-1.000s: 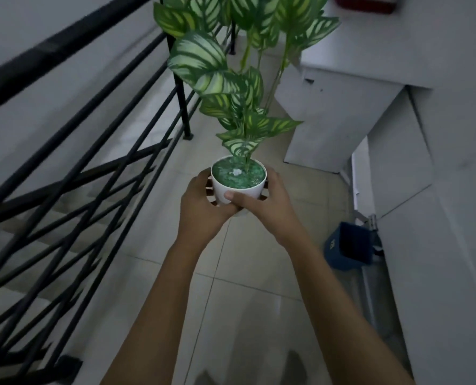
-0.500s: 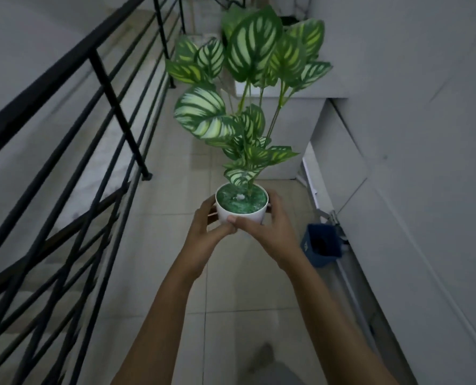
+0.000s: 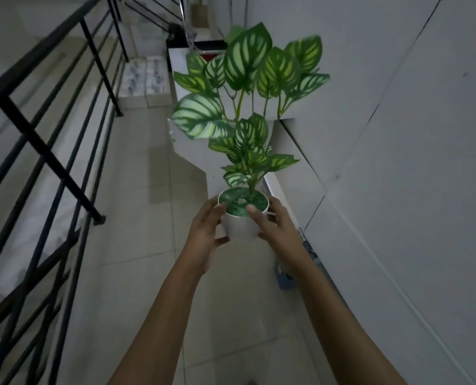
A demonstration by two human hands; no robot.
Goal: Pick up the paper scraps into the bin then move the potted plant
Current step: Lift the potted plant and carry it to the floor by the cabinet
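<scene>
I hold the potted plant (image 3: 242, 223) in the air in front of me, upright, above the tiled floor. It has a small white pot with green filling and tall striped green leaves. My left hand (image 3: 206, 232) wraps the pot's left side. My right hand (image 3: 275, 226) grips its right side, thumb on the rim. The blue bin (image 3: 284, 276) stands on the floor by the right wall, mostly hidden behind my right forearm. No paper scraps are visible.
A black metal railing (image 3: 64, 151) runs along the left over a stairwell. A white cabinet (image 3: 181, 76) stands ahead at the end of the narrow landing. A white wall (image 3: 398, 162) closes the right side. Pale floor tiles (image 3: 147, 218) stretch ahead.
My view has moved forward along the landing and tilted up. The bin has slid from open view to behind my right forearm. Both hands keep their hold on the pot.
</scene>
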